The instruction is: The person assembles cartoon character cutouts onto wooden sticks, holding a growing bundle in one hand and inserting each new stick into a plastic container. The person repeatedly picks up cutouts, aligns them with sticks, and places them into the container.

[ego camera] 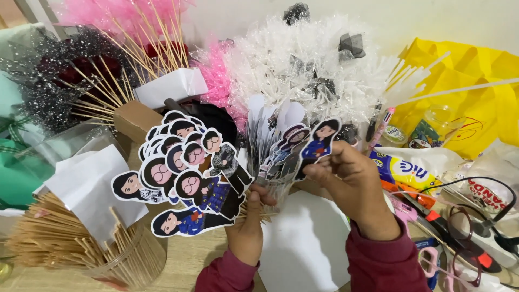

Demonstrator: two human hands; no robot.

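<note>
My left hand point(250, 224) grips a bunch of wooden sticks topped with cut-out cartoon figure stickers point(186, 178), fanned out to the left. My right hand point(354, 184) pinches one figure cut-out in a blue outfit point(320, 141) at the right edge of a second cluster of figure cut-outs point(281, 148) held upright between both hands. Both sleeves are dark red.
A jar of wooden skewers point(102, 251) stands front left beside white paper point(89, 186). White and pink net bouquets point(303, 70) lie behind. A white sheet point(305, 243) rests under my hands. A yellow bag point(476, 81), packets, pink scissors point(432, 259) and cables clutter the right.
</note>
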